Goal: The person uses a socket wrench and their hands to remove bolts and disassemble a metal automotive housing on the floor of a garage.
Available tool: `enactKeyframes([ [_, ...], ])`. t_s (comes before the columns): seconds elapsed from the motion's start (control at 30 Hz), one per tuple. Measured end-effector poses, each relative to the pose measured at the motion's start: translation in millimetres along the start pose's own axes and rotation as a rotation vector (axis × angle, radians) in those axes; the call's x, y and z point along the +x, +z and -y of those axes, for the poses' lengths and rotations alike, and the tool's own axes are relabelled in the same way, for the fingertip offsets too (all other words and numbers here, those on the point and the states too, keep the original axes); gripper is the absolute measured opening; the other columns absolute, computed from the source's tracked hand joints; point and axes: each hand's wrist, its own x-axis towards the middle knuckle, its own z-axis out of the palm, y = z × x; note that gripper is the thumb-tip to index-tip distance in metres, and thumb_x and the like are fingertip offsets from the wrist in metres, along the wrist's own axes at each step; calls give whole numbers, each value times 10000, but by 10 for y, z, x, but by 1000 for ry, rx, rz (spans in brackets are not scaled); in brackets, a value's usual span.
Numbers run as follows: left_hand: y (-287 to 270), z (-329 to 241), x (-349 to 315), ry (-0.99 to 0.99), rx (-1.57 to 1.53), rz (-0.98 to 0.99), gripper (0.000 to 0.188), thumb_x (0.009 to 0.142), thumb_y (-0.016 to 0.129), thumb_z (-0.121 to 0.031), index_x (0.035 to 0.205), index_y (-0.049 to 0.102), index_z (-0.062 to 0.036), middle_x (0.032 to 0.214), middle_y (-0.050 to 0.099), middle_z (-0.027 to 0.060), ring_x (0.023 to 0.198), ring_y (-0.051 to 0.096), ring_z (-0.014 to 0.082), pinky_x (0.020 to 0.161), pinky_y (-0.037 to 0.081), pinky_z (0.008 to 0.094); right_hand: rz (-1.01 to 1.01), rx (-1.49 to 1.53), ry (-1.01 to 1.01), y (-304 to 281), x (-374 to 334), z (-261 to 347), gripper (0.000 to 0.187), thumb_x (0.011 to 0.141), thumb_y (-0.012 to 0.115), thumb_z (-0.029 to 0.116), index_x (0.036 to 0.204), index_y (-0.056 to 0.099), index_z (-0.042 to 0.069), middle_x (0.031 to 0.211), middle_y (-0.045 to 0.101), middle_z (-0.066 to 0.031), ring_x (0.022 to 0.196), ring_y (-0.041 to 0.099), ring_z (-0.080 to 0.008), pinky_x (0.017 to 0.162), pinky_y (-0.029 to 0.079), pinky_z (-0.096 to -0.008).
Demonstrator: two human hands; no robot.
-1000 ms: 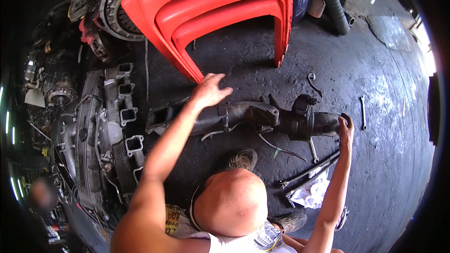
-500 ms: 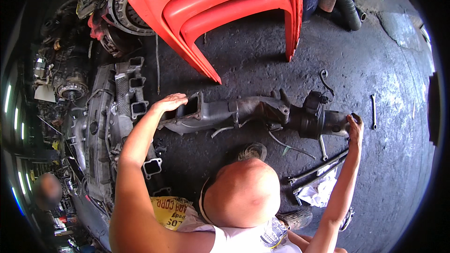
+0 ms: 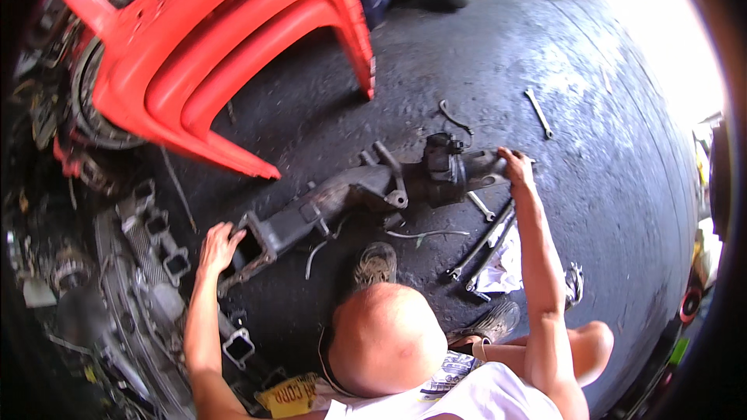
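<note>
A long dark metal manifold [image 3: 342, 194] lies across the floor in front of me, its right end farther away than its left. Its left end has a rectangular flanged opening; towards the right it becomes a round tube with a black fitting [image 3: 443, 157]. My left hand [image 3: 220, 247] is closed at the edge of the flange, fingertips at the opening. At the other end, my right hand [image 3: 515, 166] curls over the tube's rim. A thin hose [image 3: 428, 233] lies beneath the manifold's near side.
Stacked red plastic chairs [image 3: 233, 54] stand beyond the manifold at the left. Engine parts [image 3: 128, 303] crowd the left side. Wrenches [image 3: 538, 114], long-handled tools [image 3: 482, 253] and a white rag [image 3: 502, 260] lie at the right. My shoe [image 3: 376, 263] is close to the manifold.
My view has swung to the right and tilted, so chairs, manifold and tools appear farther left. Both hands stay at the same ends of the manifold.
</note>
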Motion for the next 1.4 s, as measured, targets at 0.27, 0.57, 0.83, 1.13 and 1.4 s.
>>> enactKeyframes([
  [0.27, -375, -19, 54, 85, 198, -334, 358, 862, 608, -287, 904, 571, 66, 862, 543, 239, 863, 526, 430, 750, 418, 468, -214, 452, -257, 525, 235, 397, 326, 823, 669, 327, 876, 672, 6, 820, 641, -36, 765, 541, -119, 703, 421, -274],
  [0.57, 172, -173, -174, -62, 41, -303, 357, 823, 650, -276, 896, 576, 65, 916, 570, 202, 887, 551, 394, 789, 429, 450, -81, -356, -232, 446, 155, 7, 558, 846, 534, 505, 1030, 634, -13, 1069, 586, -248, 1040, 546, -382, 904, 423, -440],
  [0.83, 438, -432, -681, -35, 128, -240, 332, 781, 656, -217, 922, 538, 60, 920, 510, 202, 915, 491, 410, 790, 410, 490, -262, -284, -454, -76, -69, -174, 325, 860, 589, 319, 965, 630, 14, 981, 583, -208, 971, 546, -356, 871, 423, -415],
  [1.13, 697, -453, -1042, -35, 293, -220, 459, 824, 628, -331, 1060, 527, 49, 1054, 499, 200, 1007, 488, 412, 870, 426, 490, -355, -505, -557, -221, -600, -723, 229, 821, 616, 237, 723, 540, 45, 788, 575, -120, 813, 552, -319, 731, 440, -429],
  [1.4, -90, -1205, -613, -177, 358, 247, 479, 772, 693, -306, 1088, 584, 37, 1148, 520, 201, 1108, 480, 395, 931, 419, 460, 90, -883, -675, 45, -797, -839, 357, 686, 685, 194, 1006, 577, 78, 960, 600, -103, 991, 554, -290, 873, 395, -430],
])
